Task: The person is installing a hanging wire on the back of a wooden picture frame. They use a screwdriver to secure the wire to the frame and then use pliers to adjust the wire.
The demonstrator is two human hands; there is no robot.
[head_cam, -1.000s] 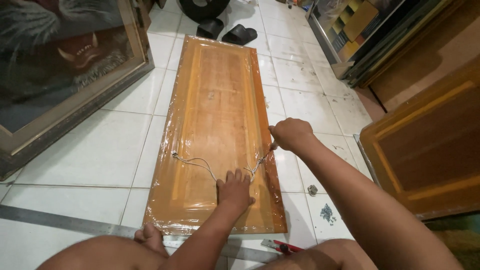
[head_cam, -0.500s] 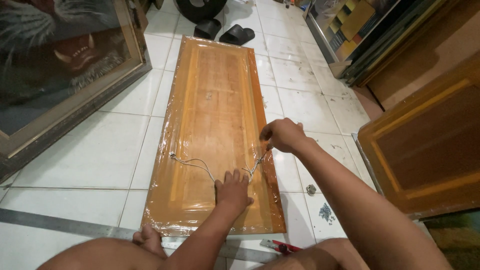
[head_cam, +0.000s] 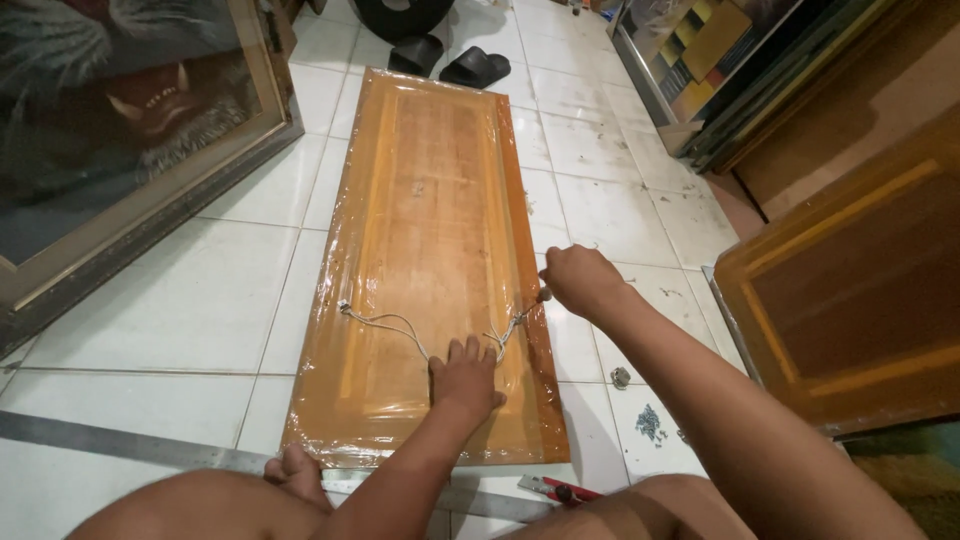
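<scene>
Nearest the viewer, the left hand (head_cam: 467, 378) lies flat, fingers spread, on the near end of the wrapped wooden panel (head_cam: 430, 220), pressing down the white cord (head_cam: 395, 325) that crosses it. At the panel's right edge, the right hand (head_cam: 582, 280) is closed around a small tool (head_cam: 543, 296) where the cord's frayed end meets the frame. The cord's left end looks already fixed; the right end appears still being fastened. Loose screws (head_cam: 648, 422) lie right of the panel; black sandals (head_cam: 450, 60) rest beyond its far end.
</scene>
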